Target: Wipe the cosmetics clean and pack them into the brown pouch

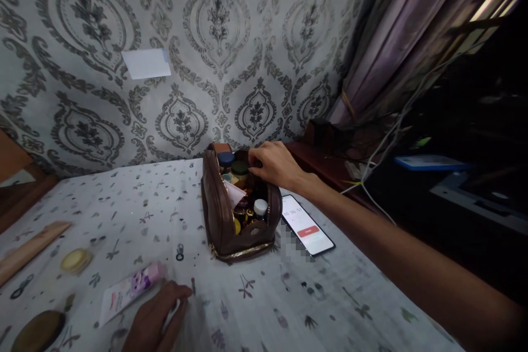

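The fingertips of the right hand (275, 165) are hidden at the far right rim of the brown bag (218, 214), so what they hold cannot be told. The bag's walls hide the lower parts of the blue-lidded jar (226, 159) and white-capped bottle (260, 207). The left hand (159, 313), blurred, is cut off by the view's bottom edge; whether it touches the tube (131, 289) (its lettering is smeared too) is unclear. Toward the sheet's (231, 308) left edge, a dark oval thing (39, 331) is blurred and clipped, and a wooden strip (33, 247) runs out of view. Pixelation covers the sheet along the phone's (311, 231) left edge.
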`<state>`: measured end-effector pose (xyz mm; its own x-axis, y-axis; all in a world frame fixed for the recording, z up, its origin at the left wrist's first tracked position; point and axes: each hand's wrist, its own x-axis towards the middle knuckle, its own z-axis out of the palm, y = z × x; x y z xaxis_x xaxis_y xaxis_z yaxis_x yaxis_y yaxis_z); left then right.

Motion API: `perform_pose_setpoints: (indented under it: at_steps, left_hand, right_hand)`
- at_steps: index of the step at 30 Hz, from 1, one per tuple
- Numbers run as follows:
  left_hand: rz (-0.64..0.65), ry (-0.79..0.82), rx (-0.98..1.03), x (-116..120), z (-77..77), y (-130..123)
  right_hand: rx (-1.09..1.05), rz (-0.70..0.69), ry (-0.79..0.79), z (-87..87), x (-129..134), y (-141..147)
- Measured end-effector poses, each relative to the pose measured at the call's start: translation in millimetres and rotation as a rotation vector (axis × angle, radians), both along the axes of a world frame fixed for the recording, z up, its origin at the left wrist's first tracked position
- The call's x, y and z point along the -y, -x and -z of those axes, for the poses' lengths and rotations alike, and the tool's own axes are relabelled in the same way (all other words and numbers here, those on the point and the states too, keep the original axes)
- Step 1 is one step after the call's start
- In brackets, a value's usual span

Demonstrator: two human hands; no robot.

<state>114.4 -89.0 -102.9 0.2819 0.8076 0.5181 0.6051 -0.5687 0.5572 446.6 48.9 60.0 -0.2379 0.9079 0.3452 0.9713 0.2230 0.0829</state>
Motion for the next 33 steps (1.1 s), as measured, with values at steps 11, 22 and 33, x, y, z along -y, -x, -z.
perform_pose_setpoints:
  at_steps: [11, 22, 33]
  left_hand:
    - [0.195, -0.054, -0.151, -10, -12.2, 11]
    - [0.257, -0.136, -0.151, -11, -10.0, 9]
    - [0.232, -0.077, -0.149, -12, 3.1, 17]
  right_hand:
    - [0.014, 0.007, 0.134, -7.7, 4, -3]
    - [-0.093, 0.034, 0.136, -0.3, 5, -5]
    - [-0.12, -0.073, 0.051, 5.1, 6, 0]
